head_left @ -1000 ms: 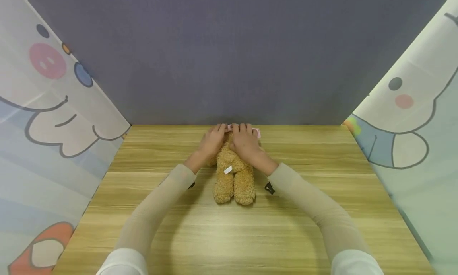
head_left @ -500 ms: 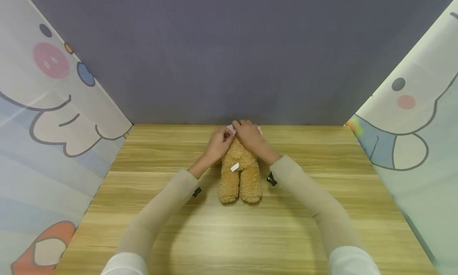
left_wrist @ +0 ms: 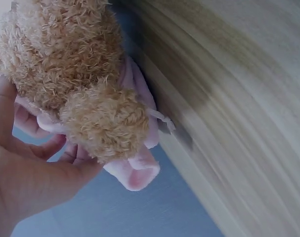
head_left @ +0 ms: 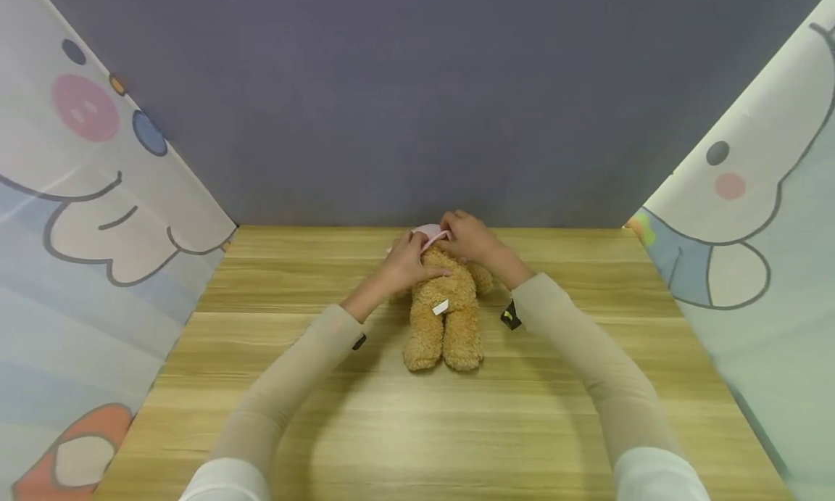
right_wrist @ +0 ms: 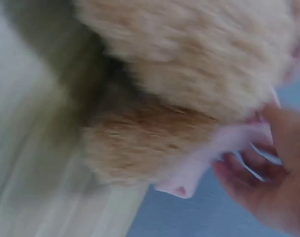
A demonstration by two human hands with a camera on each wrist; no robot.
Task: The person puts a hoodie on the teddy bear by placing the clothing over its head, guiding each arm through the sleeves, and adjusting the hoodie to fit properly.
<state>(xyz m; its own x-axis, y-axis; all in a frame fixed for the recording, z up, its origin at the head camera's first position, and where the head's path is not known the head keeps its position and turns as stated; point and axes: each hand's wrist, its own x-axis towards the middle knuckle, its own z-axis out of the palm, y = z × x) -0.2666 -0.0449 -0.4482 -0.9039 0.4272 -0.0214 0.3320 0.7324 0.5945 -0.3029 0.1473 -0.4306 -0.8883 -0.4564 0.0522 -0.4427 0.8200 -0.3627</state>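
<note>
A brown plush teddy bear lies on the table with its legs toward me and a small white tag between them. Soft pink doll clothing is bunched at its upper end; a thin cord hangs from it in the left wrist view. My left hand grips the clothing's edge, its thumb across the bear's body. On the other side my right hand pinches the same edge, which is lifted off the fur. The right wrist view is blurred, with pink cloth at the right fingers. The bear's head is mostly hidden.
The wood-grain table ends at a dark grey panel just behind the bear. Cartoon-printed curtains flank both sides. Small black pieces show near the wrists.
Both hands lay over the bear's upper end. The right hand has moved right, the left thumb has spread over the bear, and more pink cloth shows, its edge pulled up between the hands.
</note>
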